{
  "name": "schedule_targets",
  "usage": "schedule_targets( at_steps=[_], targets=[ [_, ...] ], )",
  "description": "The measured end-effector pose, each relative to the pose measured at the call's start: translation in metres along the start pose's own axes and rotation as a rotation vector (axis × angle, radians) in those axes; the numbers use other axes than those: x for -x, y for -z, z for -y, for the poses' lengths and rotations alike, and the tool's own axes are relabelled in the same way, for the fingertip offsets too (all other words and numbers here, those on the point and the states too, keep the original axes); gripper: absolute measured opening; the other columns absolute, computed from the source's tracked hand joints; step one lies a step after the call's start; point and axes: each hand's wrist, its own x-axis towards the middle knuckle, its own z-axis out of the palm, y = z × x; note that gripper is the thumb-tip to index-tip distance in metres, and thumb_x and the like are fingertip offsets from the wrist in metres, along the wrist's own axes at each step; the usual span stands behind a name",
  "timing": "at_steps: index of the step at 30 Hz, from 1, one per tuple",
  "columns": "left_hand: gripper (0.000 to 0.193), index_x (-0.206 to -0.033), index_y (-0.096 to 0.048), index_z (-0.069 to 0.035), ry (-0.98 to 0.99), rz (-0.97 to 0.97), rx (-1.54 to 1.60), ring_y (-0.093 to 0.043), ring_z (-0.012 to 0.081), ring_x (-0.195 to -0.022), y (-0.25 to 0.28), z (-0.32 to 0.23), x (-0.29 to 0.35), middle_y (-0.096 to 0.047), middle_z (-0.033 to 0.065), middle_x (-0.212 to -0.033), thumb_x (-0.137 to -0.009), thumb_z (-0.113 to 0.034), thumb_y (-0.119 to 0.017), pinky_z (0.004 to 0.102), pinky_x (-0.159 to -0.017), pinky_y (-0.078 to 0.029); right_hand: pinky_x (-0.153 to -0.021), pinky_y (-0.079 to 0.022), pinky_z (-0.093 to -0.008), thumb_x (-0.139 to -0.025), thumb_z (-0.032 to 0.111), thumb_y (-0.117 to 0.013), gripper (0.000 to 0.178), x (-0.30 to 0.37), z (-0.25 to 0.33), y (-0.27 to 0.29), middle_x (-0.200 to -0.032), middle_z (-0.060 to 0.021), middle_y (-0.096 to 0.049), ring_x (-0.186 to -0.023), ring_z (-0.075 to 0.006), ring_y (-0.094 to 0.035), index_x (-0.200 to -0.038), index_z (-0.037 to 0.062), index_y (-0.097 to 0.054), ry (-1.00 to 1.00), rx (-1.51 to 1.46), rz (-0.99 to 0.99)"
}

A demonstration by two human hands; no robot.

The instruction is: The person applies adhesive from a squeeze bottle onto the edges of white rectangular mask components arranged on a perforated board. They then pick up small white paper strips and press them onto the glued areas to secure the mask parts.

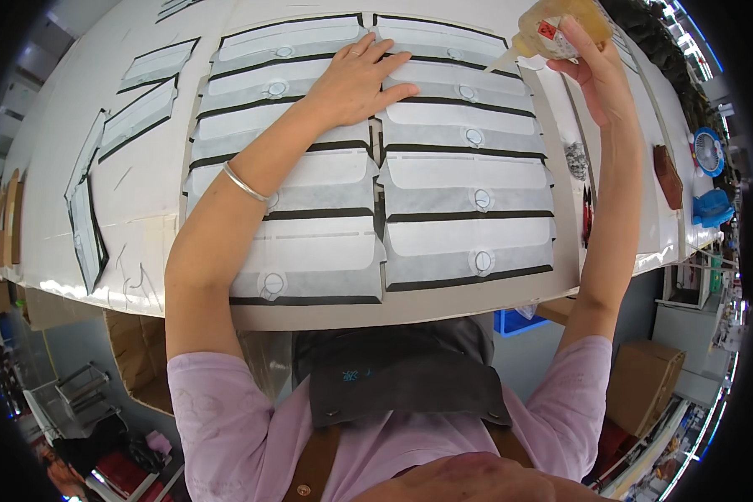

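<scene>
Nozzle tip to panel is the governing relation: the amber squeeze bottle (584,21) is tilted over the far end of the right column of panels (435,180), its long axis sloping down to the person's left so that the nozzle (504,58) aims at the black border between the two farthest panels. The right hand (596,77) carries the bottle, its fingers wrapped around the body near the base. The left hand (351,84) lies palm down across the gap between that column and the left column of panels (318,248), fingers spread and gripping nothing; its fingertips sit to the left of the nozzle, well apart from it. Each panel's long axis runs left to right, and both columns rest on a cardboard sheet (566,251) on the white worktop (46,180). Contact between nozzle and panel cannot be confirmed, nor can any liquid be seen leaving the tip. The bottle's upper side is cut off at the picture's top edge; some right-hand fingers are hidden behind the bottle, and the left forearm covers parts of several left-column panels.
</scene>
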Motion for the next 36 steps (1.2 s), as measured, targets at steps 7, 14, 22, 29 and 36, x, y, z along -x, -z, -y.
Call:
schedule_targets(
  at_steps=[7, 14, 22, 29, 36],
  targets=[
    [0.07, -0.151, -0.052, -0.015, -0.015, -0.023, 0.005, -0.028, 0.0381, -0.153, -0.002, 0.0, 0.0, -0.042, 0.0169, -0.159, -0.101, -0.064, -0.046, 0.0512, -0.124, -0.025, -0.075, -0.059, -0.0246, -0.09, 0.037, -0.079, 0.054, -0.006, -0.002, -0.029, -0.114, -0.0049, -0.07, -0.1, -0.0114, -0.069, -0.13, 0.0048, -0.062, -0.032, 0.032, -0.054],
    [0.068, -0.15, -0.053, -0.015, -0.019, -0.029, -0.006, -0.031, 0.0391, -0.151, -0.002, -0.001, 0.0, -0.043, 0.0178, -0.158, -0.102, -0.063, -0.047, 0.0511, -0.123, -0.026, -0.065, -0.053, -0.0255, -0.087, 0.032, -0.081, 0.047, 0.001, 0.033, -0.06, -0.103, -0.0031, -0.071, -0.09, -0.0112, -0.067, -0.123, 0.0075, -0.063, -0.063, 0.187, -0.175],
    [0.067, -0.15, -0.053, -0.015, -0.037, -0.043, 0.005, -0.033, 0.0396, -0.15, -0.003, 0.001, 0.0, -0.044, 0.0181, -0.158, -0.102, -0.062, -0.047, 0.0506, -0.123, -0.026, -0.063, -0.053, -0.026, -0.084, 0.036, -0.082, 0.049, -0.002, 0.039, -0.047, -0.1, -0.0024, -0.071, -0.087, -0.0117, -0.067, -0.12, 0.0084, -0.064, -0.06, 0.203, -0.091],
    [0.066, -0.149, -0.053, -0.015, -0.027, -0.04, 0.005, -0.034, 0.04, -0.149, -0.002, 0.001, 0.0, -0.044, 0.0184, -0.158, -0.102, -0.061, -0.048, 0.0503, -0.122, -0.027, -0.062, -0.054, -0.0255, -0.086, 0.035, -0.081, 0.046, 0.005, 0.046, -0.046, -0.099, -0.0026, -0.072, -0.088, -0.0116, -0.068, -0.12, 0.0083, -0.064, -0.02, 0.272, -0.115],
    [0.066, -0.15, -0.053, -0.015, -0.042, -0.046, 0.011, -0.035, 0.0406, -0.149, -0.002, 0.0, -0.002, -0.044, 0.0186, -0.157, -0.103, -0.061, -0.047, 0.0504, -0.122, -0.027, -0.061, -0.055, -0.0245, -0.089, 0.034, -0.078, 0.045, 0.009, 0.049, -0.032, -0.099, -0.0031, -0.071, -0.087, -0.0107, -0.068, -0.121, 0.0073, -0.064, -0.044, 0.245, -0.066]
  ],
)
